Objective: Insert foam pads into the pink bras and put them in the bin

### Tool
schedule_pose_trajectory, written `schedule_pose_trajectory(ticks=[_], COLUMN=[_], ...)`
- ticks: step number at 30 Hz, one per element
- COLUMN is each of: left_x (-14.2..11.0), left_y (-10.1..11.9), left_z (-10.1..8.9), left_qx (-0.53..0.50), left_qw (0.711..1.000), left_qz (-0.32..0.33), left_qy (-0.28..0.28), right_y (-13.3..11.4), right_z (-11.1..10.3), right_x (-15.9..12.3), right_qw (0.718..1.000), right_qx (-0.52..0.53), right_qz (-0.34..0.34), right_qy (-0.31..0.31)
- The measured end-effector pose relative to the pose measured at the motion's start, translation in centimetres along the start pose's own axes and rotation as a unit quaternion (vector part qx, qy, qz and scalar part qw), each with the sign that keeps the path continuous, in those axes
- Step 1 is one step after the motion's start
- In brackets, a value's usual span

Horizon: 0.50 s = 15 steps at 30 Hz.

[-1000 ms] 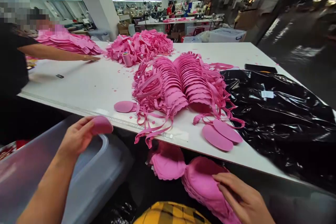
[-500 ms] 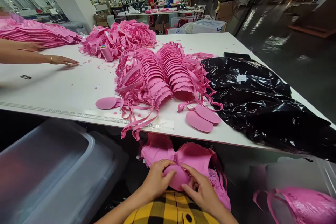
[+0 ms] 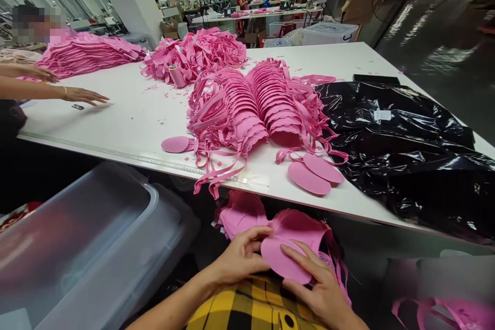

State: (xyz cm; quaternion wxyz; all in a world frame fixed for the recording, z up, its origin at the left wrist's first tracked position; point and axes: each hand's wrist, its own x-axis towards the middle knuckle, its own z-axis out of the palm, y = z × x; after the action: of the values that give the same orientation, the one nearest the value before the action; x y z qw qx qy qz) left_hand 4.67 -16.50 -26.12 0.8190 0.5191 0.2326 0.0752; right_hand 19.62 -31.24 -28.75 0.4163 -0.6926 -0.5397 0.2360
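Observation:
A pink oval bra pad (image 3: 284,259) lies between my hands, above my lap. My right hand (image 3: 319,281) grips it from the right, fingers across its face and thumb at the lower edge. My left hand (image 3: 243,255) is curled at its left edge, some fingertips hidden behind the pad. Just beyond is a pink bra (image 3: 296,224), its cups facing me under the table edge. On the table, two loose oval pads (image 3: 309,178) overlap near the front edge, and another pad (image 3: 176,144) lies farther left.
Nested pink bras (image 3: 247,108) stand on the white table (image 3: 127,129), with a tangled pink pile (image 3: 204,46) behind. Black plastic bags (image 3: 406,149) cover the right side. A co-worker's hand (image 3: 85,95) reaches in at left. A clear bin (image 3: 96,237) stands below.
The pad has turned and shifted right in my hands; my left thumb has come off its face, and my right fingers now lie across it. The view has swung left.

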Motion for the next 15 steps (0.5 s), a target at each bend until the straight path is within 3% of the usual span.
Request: schedule_pose_trajectory(ticks=[3,8,15], left_x=[-0.6,-0.2,0.0], left_y=[-0.1,-0.4,0.0], left_z=[-0.1,0.2,0.3], left_qx=[0.056,0.145,0.192], left_qw=[0.997,0.975,0.959], left_qz=[0.045,0.165,0.201], left_qy=[-0.033,0.029,0.048], right_y=[-0.4,-1.1,-1.6], right_z=[-0.4,-0.6,-0.5], right_x=[0.2,0.5,1.0], right_qw=[1.0,0.999,0.993], right_qx=[0.016,0.037,0.096], right_qz=[-0.018,-0.026,-0.026], right_qy=[0.011,0.013,0.061])
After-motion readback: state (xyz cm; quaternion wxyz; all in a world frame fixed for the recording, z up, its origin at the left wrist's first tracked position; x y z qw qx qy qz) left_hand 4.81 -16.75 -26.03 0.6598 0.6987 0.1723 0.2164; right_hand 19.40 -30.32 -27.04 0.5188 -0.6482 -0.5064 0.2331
